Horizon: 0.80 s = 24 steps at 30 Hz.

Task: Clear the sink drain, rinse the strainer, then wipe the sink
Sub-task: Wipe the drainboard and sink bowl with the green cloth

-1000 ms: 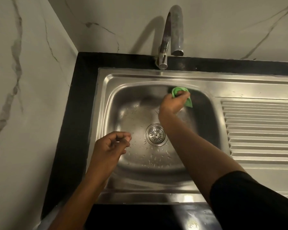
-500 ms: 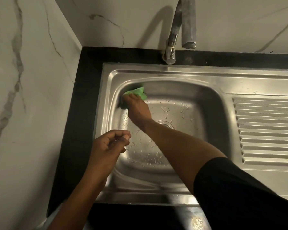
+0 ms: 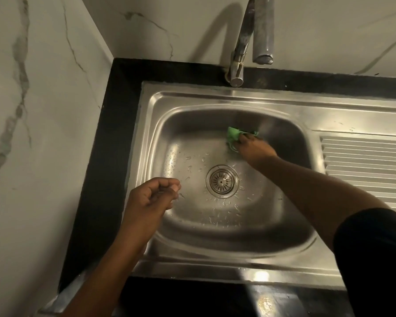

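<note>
The steel sink (image 3: 215, 245) has a wet basin with water drops on its floor. A round metal strainer (image 3: 222, 181) sits in the drain at the middle. My right hand (image 3: 254, 148) grips a green cloth (image 3: 233, 133) and presses it against the basin's back wall, right of centre. My left hand (image 3: 151, 197) hovers over the basin's left side with its fingers curled and the thumb against the fingertips; I see nothing in it.
A chrome tap (image 3: 249, 40) rises behind the sink, its spout over the back rim. A ribbed draining board (image 3: 364, 170) lies to the right. A black counter (image 3: 114, 138) frames the sink, with marble walls behind and at the left.
My right hand has swept the green cloth from the basin's back left corner to the back right. The left hand has stayed in place.
</note>
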Motion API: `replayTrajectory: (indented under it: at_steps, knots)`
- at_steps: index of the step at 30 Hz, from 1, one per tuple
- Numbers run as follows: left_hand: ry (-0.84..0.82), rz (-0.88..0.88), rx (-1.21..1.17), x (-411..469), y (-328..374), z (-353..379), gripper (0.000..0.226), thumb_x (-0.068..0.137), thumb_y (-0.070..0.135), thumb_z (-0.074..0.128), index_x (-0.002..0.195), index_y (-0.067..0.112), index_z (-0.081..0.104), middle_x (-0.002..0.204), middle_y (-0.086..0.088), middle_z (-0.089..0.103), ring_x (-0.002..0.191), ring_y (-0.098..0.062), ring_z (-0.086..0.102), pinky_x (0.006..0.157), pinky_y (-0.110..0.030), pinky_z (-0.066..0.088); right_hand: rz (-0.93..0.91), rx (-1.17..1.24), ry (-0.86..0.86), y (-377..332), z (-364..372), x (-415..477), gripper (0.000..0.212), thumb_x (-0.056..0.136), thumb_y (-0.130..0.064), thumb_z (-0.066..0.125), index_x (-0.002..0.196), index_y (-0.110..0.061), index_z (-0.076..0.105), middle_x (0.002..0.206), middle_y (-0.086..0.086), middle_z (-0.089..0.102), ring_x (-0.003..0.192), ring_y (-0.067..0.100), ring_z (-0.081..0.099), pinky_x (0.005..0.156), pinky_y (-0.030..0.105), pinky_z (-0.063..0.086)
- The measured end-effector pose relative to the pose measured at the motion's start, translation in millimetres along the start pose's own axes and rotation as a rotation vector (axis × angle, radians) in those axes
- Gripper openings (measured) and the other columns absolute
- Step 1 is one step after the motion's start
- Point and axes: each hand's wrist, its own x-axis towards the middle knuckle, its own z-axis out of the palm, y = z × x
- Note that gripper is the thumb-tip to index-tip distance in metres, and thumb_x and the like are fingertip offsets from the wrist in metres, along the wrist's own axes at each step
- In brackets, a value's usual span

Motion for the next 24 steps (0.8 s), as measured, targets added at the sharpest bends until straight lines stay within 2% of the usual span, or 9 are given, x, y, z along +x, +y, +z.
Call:
replayTrajectory:
  at_steps: [4, 8, 11, 14, 17, 19, 22, 24]
  knots:
    - [-0.012, 0.008, 0.005, 1, 7, 5, 0.018, 0.083, 0.040, 0.073, 0.099, 0.037, 0.082, 0.100, 0.000, 0.083, 0.097, -0.020, 0.079, 0.089, -0.039, 0.062, 0.137, -0.036, -0.073, 19, 6, -26, 0.041, 0.108, -0.015, 0.038, 0.148, -0.009, 0.047, 0.144, 0.024, 0.049, 0.127, 0.044, 0.054, 0.090, 0.052, 0.055]
    - [-0.026, 0.016, 0.025, 0, 9, 8, 0.014, 0.095, 0.025, 0.074, 0.100, 0.036, 0.082, 0.102, 0.001, 0.082, 0.098, -0.018, 0.079, 0.087, -0.038, 0.063, 0.239, -0.028, -0.187, 11, 6, -43, 0.040, 0.106, -0.010, 0.047, 0.145, -0.005, 0.047, 0.146, 0.024, 0.049, 0.133, 0.041, 0.052, 0.094, 0.047, 0.054]
    - [-0.026, 0.016, 0.046, -1, 10, 10, 0.016, 0.097, 0.020, 0.072, 0.100, 0.033, 0.082, 0.102, 0.000, 0.082, 0.098, -0.019, 0.079, 0.085, -0.036, 0.063, 0.300, 0.018, -0.246, 3, 8, -54, 0.043, 0.101, -0.013, 0.058, 0.143, -0.005, 0.052, 0.141, 0.018, 0.060, 0.126, 0.034, 0.063, 0.094, 0.041, 0.056]
    - [-0.032, 0.007, 0.061, -2, 11, 11, 0.013, 0.097, 0.020, 0.072, 0.104, 0.028, 0.081, 0.103, 0.001, 0.082, 0.098, -0.019, 0.078, 0.085, -0.037, 0.064, 0.310, 0.036, -0.303, -5, 14, -70, 0.042, 0.092, -0.021, 0.069, 0.133, -0.011, 0.062, 0.130, 0.011, 0.067, 0.121, 0.029, 0.066, 0.092, 0.037, 0.057]
    - [-0.037, 0.005, 0.054, -3, 14, 13, 0.013, 0.097, 0.020, 0.072, 0.105, 0.026, 0.080, 0.104, 0.002, 0.082, 0.098, -0.019, 0.078, 0.085, -0.036, 0.064, 0.289, 0.082, -0.377, -14, 19, -85, 0.038, 0.088, -0.026, 0.071, 0.125, -0.016, 0.069, 0.125, 0.008, 0.069, 0.117, 0.028, 0.068, 0.088, 0.035, 0.058]
    - [-0.044, 0.008, 0.053, -3, 16, 12, 0.013, 0.097, 0.021, 0.072, 0.105, 0.026, 0.080, 0.104, 0.002, 0.082, 0.097, -0.018, 0.078, 0.085, -0.035, 0.064, 0.281, 0.137, -0.455, -23, 27, -95, 0.042, 0.086, -0.029, 0.073, 0.125, -0.016, 0.069, 0.127, 0.008, 0.069, 0.117, 0.029, 0.069, 0.085, 0.036, 0.057]
    - [-0.052, 0.015, 0.034, -3, 17, 9, 0.013, 0.097, 0.020, 0.071, 0.104, 0.025, 0.080, 0.105, 0.002, 0.082, 0.098, -0.019, 0.078, 0.085, -0.037, 0.064, 0.293, 0.270, -0.608, -44, 42, -110, 0.047, 0.085, -0.029, 0.071, 0.129, -0.013, 0.065, 0.131, 0.009, 0.067, 0.119, 0.029, 0.066, 0.092, 0.036, 0.057]
    - [-0.053, 0.017, 0.026, -3, 18, 8, 0.012, 0.097, 0.021, 0.072, 0.104, 0.026, 0.081, 0.105, 0.002, 0.082, 0.098, -0.019, 0.079, 0.085, -0.037, 0.063, 0.314, 0.360, -0.652, -54, 49, -114, 0.045, 0.087, -0.033, 0.069, 0.127, -0.011, 0.065, 0.129, 0.009, 0.068, 0.115, 0.028, 0.067, 0.092, 0.034, 0.057]
